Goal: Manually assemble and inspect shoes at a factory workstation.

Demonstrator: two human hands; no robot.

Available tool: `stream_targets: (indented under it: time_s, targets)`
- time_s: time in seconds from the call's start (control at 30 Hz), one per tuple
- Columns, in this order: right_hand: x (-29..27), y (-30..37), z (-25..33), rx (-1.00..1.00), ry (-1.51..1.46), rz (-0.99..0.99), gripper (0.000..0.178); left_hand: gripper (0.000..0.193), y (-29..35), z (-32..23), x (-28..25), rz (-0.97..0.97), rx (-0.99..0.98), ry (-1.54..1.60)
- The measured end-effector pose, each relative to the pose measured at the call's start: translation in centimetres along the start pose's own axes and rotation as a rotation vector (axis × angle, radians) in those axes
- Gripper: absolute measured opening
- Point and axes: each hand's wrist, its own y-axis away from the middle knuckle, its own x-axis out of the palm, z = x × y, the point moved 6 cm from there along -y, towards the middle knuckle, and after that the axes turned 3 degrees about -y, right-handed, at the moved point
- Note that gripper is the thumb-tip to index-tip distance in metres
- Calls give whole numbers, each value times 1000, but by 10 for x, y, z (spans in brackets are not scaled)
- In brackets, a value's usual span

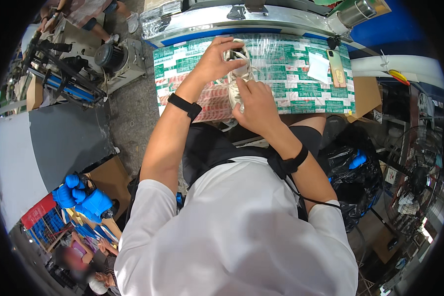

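The pale shoe lies at our grip, left hand spread wide by its opening, right hand half-curled at the laces, pinch unclear, likely lace work next calling for nimble fingers, forearms angled inward, left of middle between the counter's far and near edges.

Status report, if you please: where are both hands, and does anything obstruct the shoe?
Left hand at pale shoe's far end; right hand on its near part. Shoe on taped tabletop. Phone, white paper off right; nothing seen obstructing.
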Motion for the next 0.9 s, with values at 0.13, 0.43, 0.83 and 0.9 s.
stream_targets:
  time_s: [0.13, 0.43, 0.83, 0.9]
  targets:
    - [-1, 6, 5, -13, 4, 22, 71, 61, 0, -1, -1, -4, -28, 7]
    - [5, -5, 7, 52, -66, 65, 70, 60, -3, 5, 0, 34, -58, 39]
    - [10, -11, -1, -63, -210, 78, 66, 59, -8, 2, 5, 44, -25, 8]
    - [12, -4, 6, -62, -205, 110, 66, 60, -6, 4, 4, 38, -32, 49]
